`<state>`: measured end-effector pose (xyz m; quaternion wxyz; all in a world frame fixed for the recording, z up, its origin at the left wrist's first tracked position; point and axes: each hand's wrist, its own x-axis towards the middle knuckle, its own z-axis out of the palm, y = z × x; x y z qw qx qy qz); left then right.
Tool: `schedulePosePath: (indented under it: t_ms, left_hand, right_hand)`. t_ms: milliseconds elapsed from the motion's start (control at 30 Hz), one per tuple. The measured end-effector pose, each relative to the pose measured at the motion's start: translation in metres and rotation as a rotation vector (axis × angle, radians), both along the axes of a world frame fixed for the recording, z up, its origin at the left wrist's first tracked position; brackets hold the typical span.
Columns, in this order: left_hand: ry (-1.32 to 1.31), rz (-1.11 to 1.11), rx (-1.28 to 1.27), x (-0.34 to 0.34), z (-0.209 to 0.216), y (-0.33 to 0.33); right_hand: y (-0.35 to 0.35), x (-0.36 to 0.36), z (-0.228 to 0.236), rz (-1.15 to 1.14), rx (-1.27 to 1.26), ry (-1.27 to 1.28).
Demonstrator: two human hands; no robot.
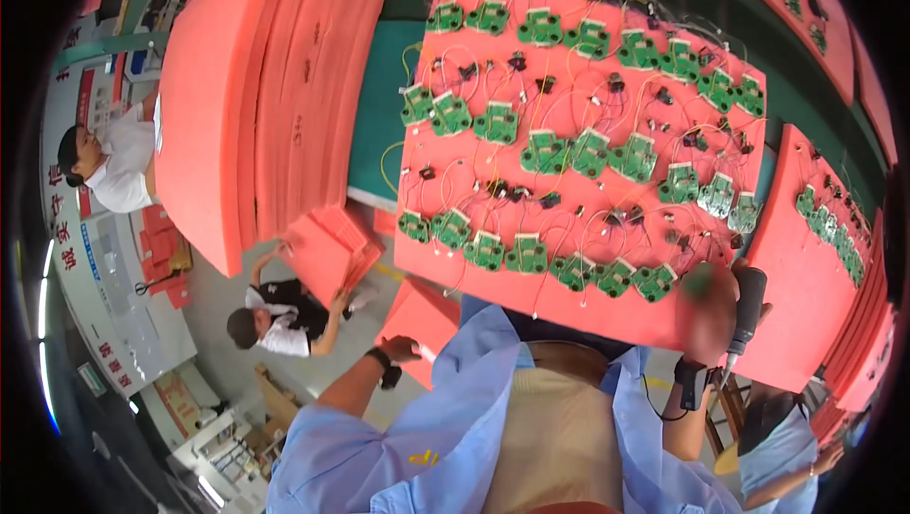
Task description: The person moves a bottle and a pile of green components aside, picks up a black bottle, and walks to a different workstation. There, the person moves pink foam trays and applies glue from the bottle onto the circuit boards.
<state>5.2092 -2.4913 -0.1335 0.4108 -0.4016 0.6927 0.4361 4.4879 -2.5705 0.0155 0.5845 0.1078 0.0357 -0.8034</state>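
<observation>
My right hand (706,315), smeared by motion, is at the near right corner of a pink foam sheet (569,310). It is closed round a black electric screwdriver (749,310), whose metal tip points down toward me. A blurred green patch shows at that hand, too smeared to name. Rows of green circuit boards (545,152) with thin wires and small black parts lie on the sheet. Away to the left, my left hand (400,350) is beside a lower pink foam piece (422,320), its fingers loosely apart; I see nothing held in it.
A tall stack of pink foam sheets (275,97) stands left of the boards. Another board-covered foam sheet (791,277) lies at the right. A person (284,320) handles foam at the left, another person (118,158) stands farther off, and a blue-sleeved person (777,452) is lower right.
</observation>
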Motion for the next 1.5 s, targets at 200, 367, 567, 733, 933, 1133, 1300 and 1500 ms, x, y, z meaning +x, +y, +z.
schedulePosePath:
  t_ms: [200, 367, 567, 733, 933, 1133, 1300, 1500]
  left_hand:
    - [0.389, 0.344, -0.071, -0.219, 0.109, -0.168]
    - [0.812, -0.004, -0.081, -0.32, 0.19, -0.184]
    - [1.16, -0.309, -0.054, -0.404, 0.238, -0.189]
    - [1.187, -0.318, -0.767, -0.519, 0.189, -0.167]
    - [0.984, -0.258, -0.893, -0.536, 0.187, -0.159]
    - [0.936, -0.239, -0.787, -0.538, 0.18, -0.155]
    - [0.91, -0.232, -0.82, -0.54, 0.17, -0.158]
    - [0.955, -0.197, -0.858, -0.541, 0.158, -0.159]
  right_hand:
    - [0.0, 0.009, -0.012, -0.102, -0.223, -0.242]
    - [0.006, 0.017, 0.008, -0.069, -0.192, -0.033]
    - [0.042, 0.004, 0.014, -0.268, -0.126, 0.146]
    - [0.089, -0.006, 0.012, -0.308, 0.015, 0.288]
    - [0.072, -0.018, 0.019, -0.459, 0.272, 0.605]
    - [0.034, -0.021, 0.006, -0.354, 0.219, 1.231]
    - [0.001, -0.005, -0.005, -0.578, 0.141, 1.607]
    - [-0.003, -0.003, -0.009, -0.833, 0.074, 1.765]
